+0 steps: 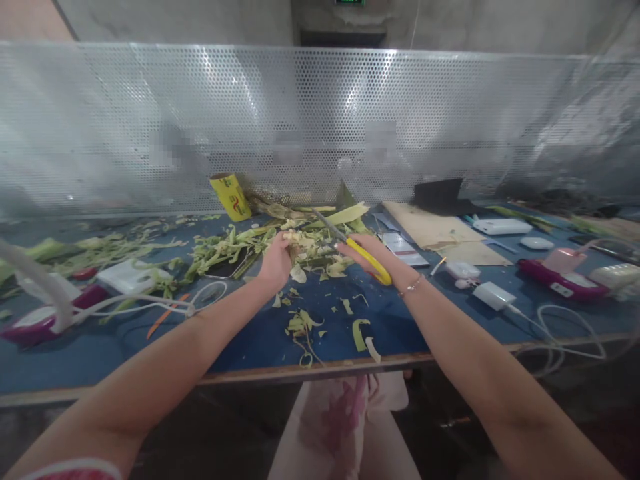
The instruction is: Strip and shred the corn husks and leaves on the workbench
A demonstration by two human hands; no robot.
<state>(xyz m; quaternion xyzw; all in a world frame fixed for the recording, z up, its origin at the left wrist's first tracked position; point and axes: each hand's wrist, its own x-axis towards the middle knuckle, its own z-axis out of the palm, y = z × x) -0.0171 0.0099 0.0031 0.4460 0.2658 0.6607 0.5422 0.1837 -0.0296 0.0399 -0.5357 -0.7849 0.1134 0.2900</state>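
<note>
A pair of scissors (377, 268) with yellow handles is in my right hand (369, 248), its grey blades pointing up and to the left. My left hand (277, 261) has its fingers closed around a pale plant stem (294, 237), close to the blades; whether the blades touch it I cannot tell. Under and behind both hands lie pale green cut pieces (333, 268). A heap of green stalks (227, 248) is just left of my left hand. Smaller scraps (300, 323) are scattered on the blue tabletop (395, 333) nearer to me.
At the back stands a tilted yellow cardboard tube (231, 198) before a perforated metal panel (320, 100). Purple power strips (560, 279) lie at both sides with white cables. Brown cardboard (430, 227), a white charger (494, 295) and a white earphone case (463, 270) are on the right.
</note>
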